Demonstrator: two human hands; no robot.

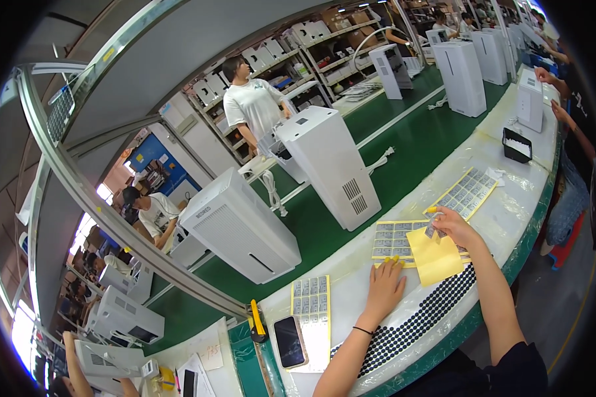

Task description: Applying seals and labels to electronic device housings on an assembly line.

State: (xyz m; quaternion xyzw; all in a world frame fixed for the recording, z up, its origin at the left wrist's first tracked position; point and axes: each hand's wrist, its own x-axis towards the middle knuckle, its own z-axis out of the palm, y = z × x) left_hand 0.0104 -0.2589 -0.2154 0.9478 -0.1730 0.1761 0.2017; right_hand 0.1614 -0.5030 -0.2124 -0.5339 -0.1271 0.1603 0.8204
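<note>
Nearest me, rows of black dots (404,334) line the table (510,241). My left hand (385,291), fingers spread and grasping nothing, rests at the label sheet (392,241), on its near edge. Beyond, my right hand (455,228) pinches a grey label (432,232) in its fingertips, beside yellow paper (437,261). Farther, a white machine (328,169) stands on the green belt (417,135).

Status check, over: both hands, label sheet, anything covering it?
Left hand open, fingertips at the label sheet's near edge. Right hand pinching a small grey label. Yellow paper covers part of the sheet.
</note>
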